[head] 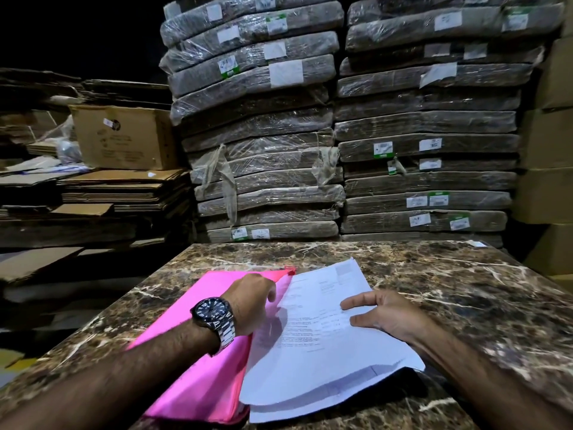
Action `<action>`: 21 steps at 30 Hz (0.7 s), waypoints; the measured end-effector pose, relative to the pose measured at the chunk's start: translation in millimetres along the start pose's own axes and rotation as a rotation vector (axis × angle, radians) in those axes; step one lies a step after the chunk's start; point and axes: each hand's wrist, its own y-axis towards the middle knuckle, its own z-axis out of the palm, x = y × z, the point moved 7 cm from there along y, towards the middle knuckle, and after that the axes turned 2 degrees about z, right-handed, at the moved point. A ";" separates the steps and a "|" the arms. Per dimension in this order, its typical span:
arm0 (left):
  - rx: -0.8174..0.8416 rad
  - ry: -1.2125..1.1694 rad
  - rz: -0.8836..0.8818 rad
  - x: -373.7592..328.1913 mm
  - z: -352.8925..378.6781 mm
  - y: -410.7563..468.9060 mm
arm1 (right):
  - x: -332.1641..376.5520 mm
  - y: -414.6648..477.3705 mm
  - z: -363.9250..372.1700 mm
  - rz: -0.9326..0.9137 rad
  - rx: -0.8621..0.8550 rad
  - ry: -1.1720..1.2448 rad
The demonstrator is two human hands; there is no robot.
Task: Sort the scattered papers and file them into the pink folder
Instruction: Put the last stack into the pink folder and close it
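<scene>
Papers [325,361], light, floppy and slick, lie loosely stacked on the table [471,293] under the right grip [384,315], its fingers flat and relaxed, overlapping the pink folder [201,383] at the left grip [254,302], whose curled fingers hide any hold; probably best pinched by an edge.

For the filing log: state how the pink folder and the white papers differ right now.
The pink folder is plain bright pink; the white papers carry printed text. The folder lies on the left with its right side under the papers. The papers are several loose sheets, fanned at the near edge; the folder shows no such spread. Both lie on the marble table.
</scene>
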 end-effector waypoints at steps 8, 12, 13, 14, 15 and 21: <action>0.214 0.028 -0.053 -16.4 11.6 -54.4 | -3.0 -1.0 2.5 0.005 -0.049 0.024; 0.224 0.142 -0.113 -26.6 8.7 -82.2 | -2.7 -3.1 3.7 0.017 -0.053 0.058; 0.226 0.185 -0.112 -28.4 9.8 -86.4 | -2.8 -3.9 4.0 0.024 -0.053 0.076; 0.226 0.231 -0.105 -29.5 10.5 -90.1 | -2.6 -4.6 4.6 0.030 -0.053 0.088; 0.221 0.268 -0.096 -29.4 10.5 -93.0 | -2.3 -5.1 5.5 0.035 -0.051 0.096; 0.223 0.252 -0.073 -32.0 1.2 -95.6 | -0.5 -7.6 8.7 0.059 -0.045 0.141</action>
